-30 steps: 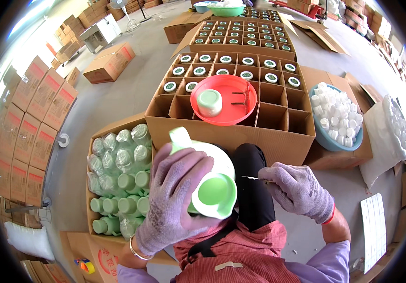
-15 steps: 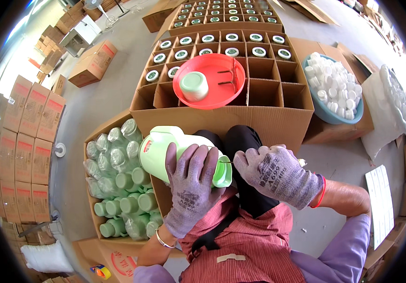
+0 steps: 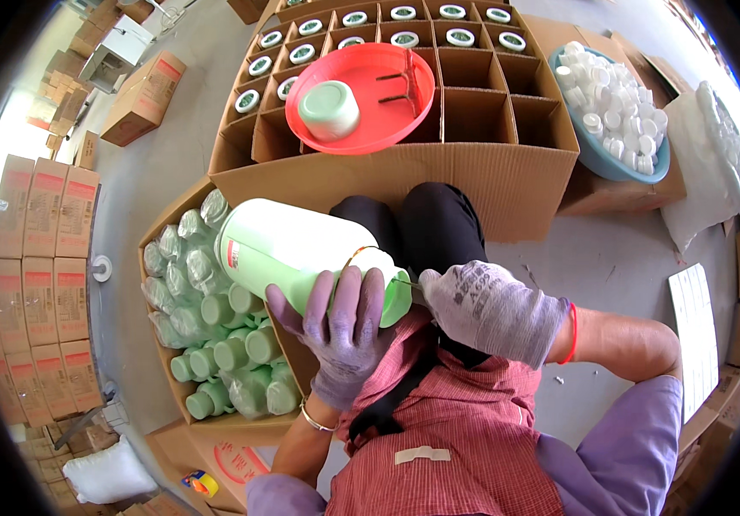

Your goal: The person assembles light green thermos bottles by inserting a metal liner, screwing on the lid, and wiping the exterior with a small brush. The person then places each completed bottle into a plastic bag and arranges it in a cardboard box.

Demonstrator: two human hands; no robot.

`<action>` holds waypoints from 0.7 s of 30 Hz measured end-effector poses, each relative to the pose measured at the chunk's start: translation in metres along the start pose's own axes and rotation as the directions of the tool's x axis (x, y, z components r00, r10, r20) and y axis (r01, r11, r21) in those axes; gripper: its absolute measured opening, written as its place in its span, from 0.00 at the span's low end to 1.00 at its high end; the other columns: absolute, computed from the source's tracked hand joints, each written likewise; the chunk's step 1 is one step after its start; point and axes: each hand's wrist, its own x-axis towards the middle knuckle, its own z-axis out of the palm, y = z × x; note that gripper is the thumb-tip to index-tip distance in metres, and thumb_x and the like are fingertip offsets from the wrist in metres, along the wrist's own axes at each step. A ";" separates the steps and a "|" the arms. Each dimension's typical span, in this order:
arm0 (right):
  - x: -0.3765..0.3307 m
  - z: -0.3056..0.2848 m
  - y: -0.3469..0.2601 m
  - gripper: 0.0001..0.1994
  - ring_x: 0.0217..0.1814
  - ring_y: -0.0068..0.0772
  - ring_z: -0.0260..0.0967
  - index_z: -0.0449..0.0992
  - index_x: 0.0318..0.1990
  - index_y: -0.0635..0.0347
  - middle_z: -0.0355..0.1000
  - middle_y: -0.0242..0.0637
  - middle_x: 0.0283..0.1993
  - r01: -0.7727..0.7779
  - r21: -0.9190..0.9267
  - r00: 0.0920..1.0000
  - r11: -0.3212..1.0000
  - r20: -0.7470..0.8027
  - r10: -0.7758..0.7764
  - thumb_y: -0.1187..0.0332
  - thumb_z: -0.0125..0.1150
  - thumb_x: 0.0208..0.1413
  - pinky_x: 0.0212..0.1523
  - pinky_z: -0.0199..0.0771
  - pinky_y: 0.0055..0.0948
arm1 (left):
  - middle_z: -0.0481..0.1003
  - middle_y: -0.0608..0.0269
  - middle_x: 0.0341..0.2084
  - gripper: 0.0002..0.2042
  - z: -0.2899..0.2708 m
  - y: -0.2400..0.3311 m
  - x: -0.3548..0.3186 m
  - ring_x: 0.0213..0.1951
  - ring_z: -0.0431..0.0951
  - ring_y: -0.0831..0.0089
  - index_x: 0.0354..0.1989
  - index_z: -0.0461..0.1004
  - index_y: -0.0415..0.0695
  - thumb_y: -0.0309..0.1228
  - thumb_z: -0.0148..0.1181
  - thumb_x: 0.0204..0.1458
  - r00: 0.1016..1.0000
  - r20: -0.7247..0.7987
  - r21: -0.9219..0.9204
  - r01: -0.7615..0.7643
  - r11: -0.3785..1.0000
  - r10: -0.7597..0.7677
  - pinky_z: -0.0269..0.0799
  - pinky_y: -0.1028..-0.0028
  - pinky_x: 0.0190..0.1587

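A pale green flask-like jug lies tilted on its side above my lap, its mouth turned to the right. My left hand is wrapped round its underside near the neck, fingers spread along the body. At the neck runs a thin brownish ring. A thin metal rod reaches into the jug's mouth, and my right hand is closed on it; its grip end is hidden by the glove. Both hands wear grey-purple gloves. Ahead, a red basin holds a pale green lid-like piece and a brown forked piece.
The basin rests on a divided carton holding several white-rimmed jars or flasks. At left, an open box contains green bottles, some wrapped in plastic. A blue tub of white caps and a white sack are at right.
The jug has turned about its long axis, so its handle no longer shows. My left hand has slid lower along it. The right hand, with the rod, has moved closer to its mouth.
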 end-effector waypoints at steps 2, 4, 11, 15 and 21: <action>0.010 0.009 0.007 0.11 0.28 0.40 0.79 0.74 0.38 0.68 0.75 0.46 0.24 0.095 0.089 0.994 0.991 0.041 -0.099 0.68 0.50 0.62 0.28 0.79 0.34 | 0.66 0.64 0.51 0.20 0.001 0.003 -0.007 0.59 0.64 0.58 0.48 0.76 0.54 0.43 0.68 0.47 0.997 -0.014 0.001 0.069 0.998 -0.069 0.44 0.33 0.68; 0.014 0.001 0.006 0.17 0.22 0.31 0.79 0.75 0.39 0.66 0.76 0.39 0.21 -0.382 0.497 0.887 0.779 0.434 0.158 0.61 0.44 0.68 0.26 0.81 0.28 | 0.66 0.62 0.53 0.19 0.004 0.004 -0.016 0.61 0.60 0.53 0.49 0.75 0.55 0.43 0.67 0.49 0.995 -0.029 0.001 0.094 0.996 -0.094 0.45 0.31 0.68; 0.011 0.040 0.013 0.16 0.18 0.20 0.69 0.74 0.39 0.65 0.71 0.32 0.22 -0.403 0.850 0.854 0.340 0.482 -0.193 0.60 0.47 0.67 0.19 0.74 0.21 | 0.64 0.55 0.55 0.26 0.015 0.006 -0.029 0.61 0.58 0.48 0.54 0.70 0.46 0.47 0.66 0.51 0.971 -0.104 -0.027 0.213 0.977 -0.214 0.51 0.32 0.67; 0.007 0.051 -0.004 0.14 0.16 0.14 0.58 0.71 0.44 0.67 0.62 0.28 0.20 -0.548 0.831 0.814 -0.094 0.503 -0.291 0.64 0.44 0.70 0.14 0.61 0.18 | 0.64 0.53 0.56 0.26 0.017 0.000 -0.035 0.62 0.58 0.45 0.56 0.69 0.45 0.48 0.64 0.53 0.964 -0.122 -0.030 0.235 0.972 -0.237 0.55 0.36 0.66; 0.016 0.109 -0.031 0.12 0.11 0.11 0.53 0.66 0.51 0.62 0.62 0.25 0.23 -0.507 0.542 0.829 -0.670 0.093 -0.552 0.65 0.39 0.72 0.08 0.55 0.14 | 0.64 0.53 0.57 0.32 0.025 -0.002 -0.046 0.62 0.60 0.43 0.59 0.68 0.46 0.50 0.67 0.50 0.901 -0.214 -0.160 0.349 0.923 -0.378 0.60 0.42 0.63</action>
